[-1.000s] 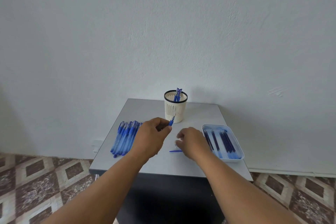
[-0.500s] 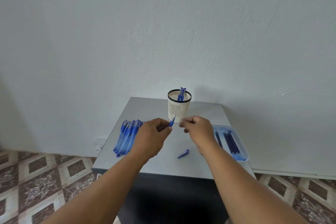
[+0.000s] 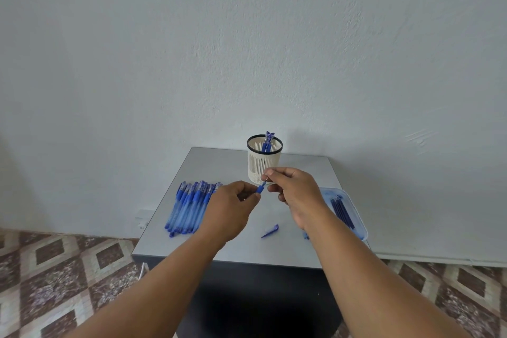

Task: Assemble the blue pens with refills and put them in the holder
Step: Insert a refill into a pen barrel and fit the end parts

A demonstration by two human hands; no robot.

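Note:
My left hand [image 3: 229,208] grips a blue pen [image 3: 260,188], only its front end showing past the fingers. My right hand [image 3: 295,192] pinches the tip of that pen from the right, just in front of the white mesh holder [image 3: 263,170]. The holder has a black rim and a couple of blue pens [image 3: 267,141] standing in it. A row of several blue pens [image 3: 189,207] lies on the table's left side. A loose blue cap [image 3: 270,231] lies on the table below my hands. Dark blue refills [image 3: 341,210] lie in a pale blue tray [image 3: 356,221] at the right.
The small grey table [image 3: 219,162] stands against a white wall, its front edge close to me. Patterned brown floor tiles [image 3: 55,269] show on both sides. A tiny blue piece [image 3: 305,235] lies by the tray's near corner.
My right hand left the table near the cap and rose to the pen tip held by my left hand. The cap stays lying on the table.

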